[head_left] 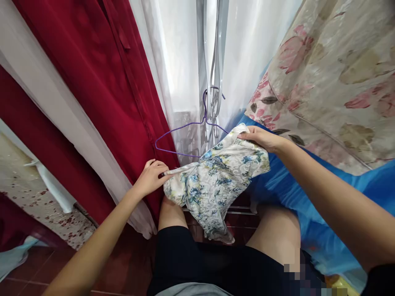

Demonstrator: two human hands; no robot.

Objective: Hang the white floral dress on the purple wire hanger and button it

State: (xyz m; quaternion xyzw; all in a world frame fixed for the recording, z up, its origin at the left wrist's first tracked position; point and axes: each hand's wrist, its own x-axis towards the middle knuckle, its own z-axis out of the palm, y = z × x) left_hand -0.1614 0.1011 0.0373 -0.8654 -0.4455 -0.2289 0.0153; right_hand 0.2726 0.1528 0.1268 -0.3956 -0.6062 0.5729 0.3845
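Note:
A white garment with a blue and yellow floral print [216, 185], perhaps a blouse, hangs between my hands above my knees. My left hand [152, 177] pinches its left upper edge. Fingers and thumb of my right hand [259, 137] close on its upper right edge. Behind the garment is a thin purple hanger [182, 126]. Its left arm is bare, while its right end passes behind or into the cloth; which one I cannot tell. The hanger's hook shows in front of the white curtain.
Dark red drapes [101, 82] hang at left, with a white sheer curtain [173, 53] and grey ribbons [212, 49] in the middle. On the right are a floral cloth [327, 94] and bright blue fabric [290, 193]. Below lies a dark red tiled floor [123, 263].

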